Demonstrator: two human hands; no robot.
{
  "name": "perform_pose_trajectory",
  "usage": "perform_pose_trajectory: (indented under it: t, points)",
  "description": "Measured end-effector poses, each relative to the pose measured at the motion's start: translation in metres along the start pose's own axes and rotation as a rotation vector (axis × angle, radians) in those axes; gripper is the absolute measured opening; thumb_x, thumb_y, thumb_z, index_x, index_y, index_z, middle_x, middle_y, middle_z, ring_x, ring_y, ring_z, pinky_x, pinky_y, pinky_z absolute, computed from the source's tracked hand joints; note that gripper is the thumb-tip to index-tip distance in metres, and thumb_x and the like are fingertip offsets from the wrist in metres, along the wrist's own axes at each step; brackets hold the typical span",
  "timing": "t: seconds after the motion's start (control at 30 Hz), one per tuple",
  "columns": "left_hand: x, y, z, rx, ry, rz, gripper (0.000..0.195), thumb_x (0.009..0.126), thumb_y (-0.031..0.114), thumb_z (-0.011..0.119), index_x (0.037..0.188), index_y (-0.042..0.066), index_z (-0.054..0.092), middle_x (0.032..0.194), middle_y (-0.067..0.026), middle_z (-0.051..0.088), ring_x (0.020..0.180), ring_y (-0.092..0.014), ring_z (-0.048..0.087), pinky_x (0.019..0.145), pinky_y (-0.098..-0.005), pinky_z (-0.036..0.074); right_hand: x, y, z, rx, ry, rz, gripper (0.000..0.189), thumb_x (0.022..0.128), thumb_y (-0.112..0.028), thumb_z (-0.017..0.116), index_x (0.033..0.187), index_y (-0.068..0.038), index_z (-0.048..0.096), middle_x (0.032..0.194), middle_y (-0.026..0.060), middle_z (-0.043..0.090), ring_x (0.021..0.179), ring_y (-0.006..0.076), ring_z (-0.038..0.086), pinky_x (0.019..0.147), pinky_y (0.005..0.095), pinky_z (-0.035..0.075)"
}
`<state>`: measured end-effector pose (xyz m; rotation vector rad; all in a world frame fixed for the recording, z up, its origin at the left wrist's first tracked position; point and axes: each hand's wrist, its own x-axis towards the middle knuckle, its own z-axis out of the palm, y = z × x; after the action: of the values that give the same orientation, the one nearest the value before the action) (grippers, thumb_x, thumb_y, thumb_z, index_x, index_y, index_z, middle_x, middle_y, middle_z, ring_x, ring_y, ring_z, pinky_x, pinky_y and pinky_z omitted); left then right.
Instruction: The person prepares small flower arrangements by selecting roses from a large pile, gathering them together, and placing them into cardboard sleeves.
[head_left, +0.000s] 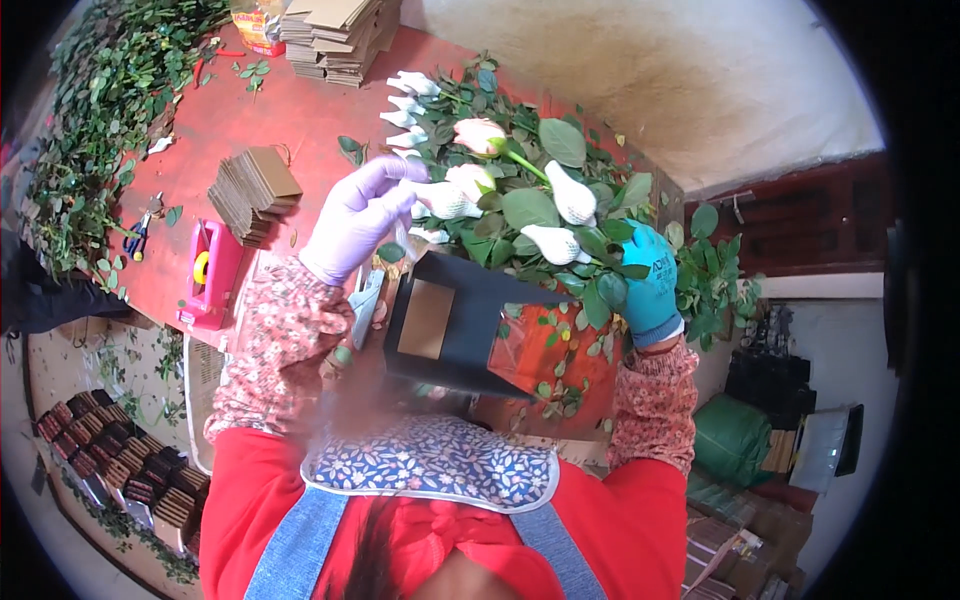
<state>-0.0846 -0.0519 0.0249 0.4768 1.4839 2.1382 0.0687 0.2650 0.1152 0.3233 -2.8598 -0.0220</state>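
Observation:
My left hand (358, 217), in a thin pale lavender glove, has thumb and fingers pinched at the tip of a white mesh bud net (444, 200). That net sits beside a pale pink rose (471, 180). My right hand (649, 281), in a teal coated work glove, is closed around leafy rose stems (600, 279); the grip itself is partly hidden by leaves. Two more netted rose heads, one upper (572, 193) and one lower (553, 244), lie in front of the right hand. Another open pink rose (480, 136) lies above them.
Several netted roses (405, 120) lie behind on the red table (315, 112). A black box (465, 315) stands before me. Left are a pink tape dispenser (211, 274), pruning shears (142, 229), cardboard pieces (255, 191) and heaped foliage (97, 112). Stacked cardboard (334, 37) stands at the back.

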Motion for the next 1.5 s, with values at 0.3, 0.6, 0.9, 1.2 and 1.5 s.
perform_pose_trajectory:
  t: [0.3, 0.6, 0.9, 1.2, 1.5]
  points:
    - [-0.024, 0.06, -0.06, -0.113, 0.754, 0.376, 0.017, 0.087, 0.016, 0.059, 0.094, 0.0, 0.061, 0.077, -0.0028, 0.06, 0.067, -0.011, 0.062, 0.055, -0.0241, 0.047, -0.031, 0.003, 0.015, -0.063, 0.033, 0.091, 0.026, 0.077, -0.015, 0.059, 0.101, -0.007, 0.062, 0.099, 0.0112, 0.059, 0.089, 0.0315, 0.057, 0.074, 0.0426, 0.047]
    - [0.03, 0.075, 0.081, 1.074, -0.333, 0.309, 0.042, 0.081, 0.041, 0.072, 0.082, 0.001, 0.062, 0.069, -0.0117, 0.06, 0.063, -0.026, 0.059, 0.06, -0.0346, 0.047, -0.019, -0.015, 0.008, -0.24, 0.023, -0.016, 0.023, 0.08, -0.01, 0.057, 0.103, -0.01, 0.06, 0.095, 0.0085, 0.057, 0.087, 0.0284, 0.057, 0.07, 0.0412, 0.047]
    - [-0.021, 0.101, 0.05, 0.835, 0.172, 0.211, 0.014, 0.087, 0.014, 0.065, 0.083, 0.002, 0.061, 0.069, -0.0093, 0.06, 0.059, -0.022, 0.058, 0.056, -0.0339, 0.048, -0.018, -0.01, 0.012, -0.139, 0.003, -0.035, 0.026, 0.078, -0.012, 0.057, 0.103, -0.011, 0.06, 0.093, 0.0081, 0.056, 0.087, 0.0284, 0.057, 0.073, 0.041, 0.047]
    - [-0.343, 0.001, -0.2, 1.774, -0.104, -1.306, 0.048, 0.083, 0.031, 0.07, 0.125, 0.014, 0.051, 0.094, -0.0156, 0.066, 0.083, -0.031, 0.064, 0.073, -0.0443, 0.05, -0.032, -0.022, 0.01, -0.178, -0.054, 0.14, 0.032, 0.078, -0.017, 0.06, 0.108, -0.008, 0.062, 0.103, 0.0111, 0.059, 0.094, 0.0302, 0.058, 0.077, 0.0422, 0.048]
    - [-0.095, 0.036, 0.062, 0.657, -0.177, -0.075, 0.042, 0.084, 0.041, 0.071, 0.102, 0.005, 0.061, 0.073, -0.0088, 0.064, 0.065, -0.02, 0.063, 0.061, -0.0325, 0.05, -0.035, -0.065, -0.008, -0.103, -0.159, 0.083, 0.028, 0.078, -0.013, 0.059, 0.104, -0.004, 0.063, 0.1, 0.0127, 0.059, 0.091, 0.0323, 0.057, 0.075, 0.043, 0.046]
